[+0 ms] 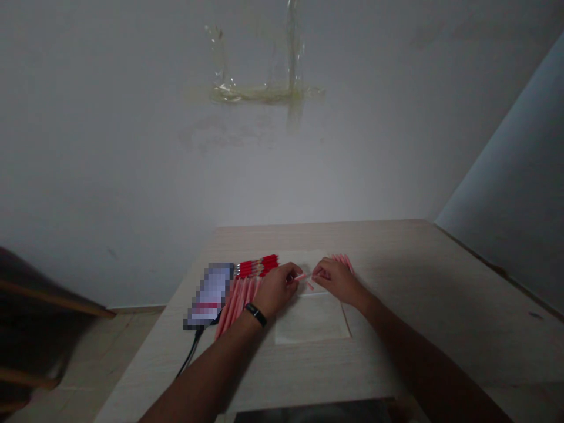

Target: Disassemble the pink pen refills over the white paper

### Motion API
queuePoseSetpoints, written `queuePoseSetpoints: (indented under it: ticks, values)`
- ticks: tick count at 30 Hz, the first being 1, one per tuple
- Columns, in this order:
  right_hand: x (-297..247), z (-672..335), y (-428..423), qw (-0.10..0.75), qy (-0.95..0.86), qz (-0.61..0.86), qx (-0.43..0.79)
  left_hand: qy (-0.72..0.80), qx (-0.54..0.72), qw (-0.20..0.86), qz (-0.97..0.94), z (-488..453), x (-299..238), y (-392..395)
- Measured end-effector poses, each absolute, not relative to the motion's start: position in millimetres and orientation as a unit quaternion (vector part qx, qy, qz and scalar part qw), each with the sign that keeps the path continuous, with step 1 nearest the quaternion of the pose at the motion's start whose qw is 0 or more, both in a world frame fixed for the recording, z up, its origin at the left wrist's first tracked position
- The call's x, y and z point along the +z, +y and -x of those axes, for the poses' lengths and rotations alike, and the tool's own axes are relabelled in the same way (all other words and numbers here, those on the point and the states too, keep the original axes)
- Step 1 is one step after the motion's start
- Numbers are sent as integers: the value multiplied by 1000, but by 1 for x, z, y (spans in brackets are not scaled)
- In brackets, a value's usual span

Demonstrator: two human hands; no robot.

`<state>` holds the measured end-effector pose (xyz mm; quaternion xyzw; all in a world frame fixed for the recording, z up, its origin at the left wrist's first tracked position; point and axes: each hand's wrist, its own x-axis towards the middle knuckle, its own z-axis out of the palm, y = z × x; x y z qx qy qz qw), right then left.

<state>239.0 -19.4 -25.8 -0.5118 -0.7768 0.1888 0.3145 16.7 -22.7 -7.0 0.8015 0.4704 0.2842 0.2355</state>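
Observation:
My left hand [277, 289], with a black wristband [256, 314], and my right hand [332, 281] meet above a pale paper sheet [312, 317]. Between their fingertips is a short pink stick [301, 276], which both hands appear to pinch. A smaller pink piece [310, 286] lies just below it. Left of my left hand, a row of long pink tubes [235, 305] lies side by side. Beyond them lie several red-topped sticks [258, 266]. More pink sticks [342, 262] show behind my right hand, partly hidden by it.
A phone [210, 295] with a blurred screen lies at the table's left edge, its black cable [191, 351] hanging down. The pale wooden table [440, 305] stands against a stained wall. A dark slatted object [30, 317] intrudes at the far left.

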Motion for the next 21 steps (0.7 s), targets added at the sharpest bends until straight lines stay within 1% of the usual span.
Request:
queuePoseSetpoints:
  ticks: [2,5,7,12,16,21]
  values:
    - [-28,-237,-19,341,-752,497,267,460,290,240,-804,-17,-6,-23]
    - [-33,-232,-17,381,-711,437,398,437,302,253,-809,-18,-5,-24]
    - [-35,-229,-17,394,-687,411,452,427,314,260,-807,-19,-4,-25]
    - [-38,-229,-16,398,-648,389,520,414,342,294,-791,-19,0,-26]
    - [-38,-230,-17,378,-635,371,563,397,383,336,-764,-20,2,-26]
    - [-36,-228,-20,352,-634,350,593,394,386,332,-765,-20,3,-26]
